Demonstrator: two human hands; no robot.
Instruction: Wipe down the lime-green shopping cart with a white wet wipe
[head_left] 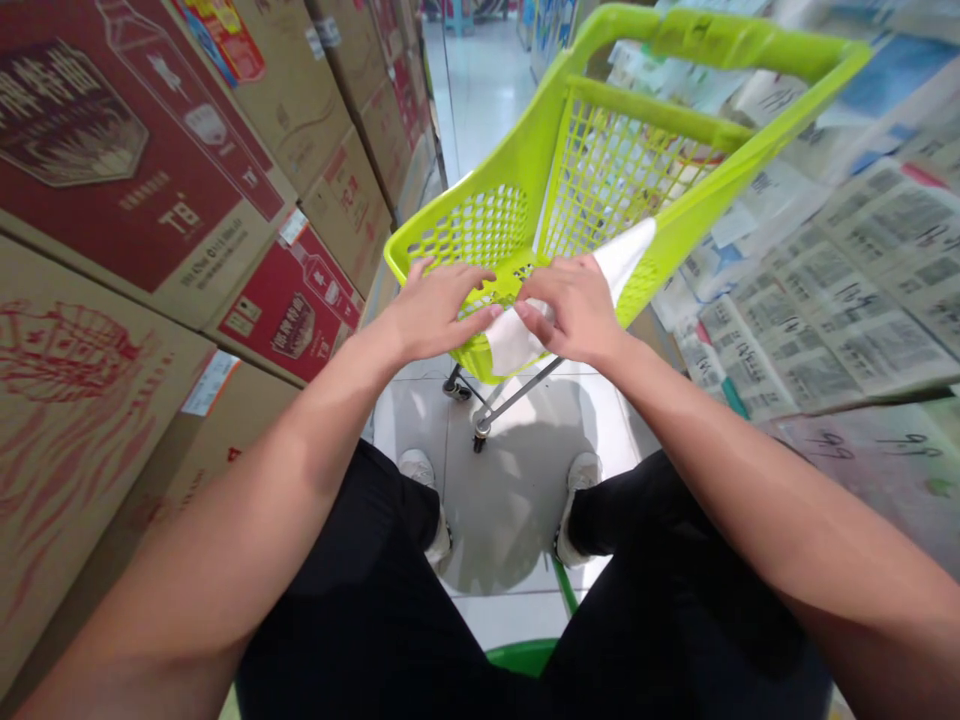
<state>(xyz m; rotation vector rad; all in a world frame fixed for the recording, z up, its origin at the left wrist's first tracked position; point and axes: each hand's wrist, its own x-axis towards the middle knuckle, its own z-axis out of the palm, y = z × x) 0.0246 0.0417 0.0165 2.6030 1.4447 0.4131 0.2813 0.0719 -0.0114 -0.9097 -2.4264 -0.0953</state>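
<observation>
A lime-green plastic shopping cart (480,225) stands tilted in front of me in a shop aisle. A white cloth (626,255) is draped over its near rim. My right hand (574,310) is closed on the lower part of the cloth at the rim. My left hand (439,305) rests on the near rim beside it, fingers stretched towards the cloth and touching its edge. I sit on a green stool (525,655), legs in black trousers, white shoes on the floor.
Stacked brown and red cardboard cartons (150,200) wall the left side. Shelves of packaged goods (862,270) line the right. The cart's wheels (480,430) stand on the white tiled floor (517,500), and the aisle runs on beyond the cart.
</observation>
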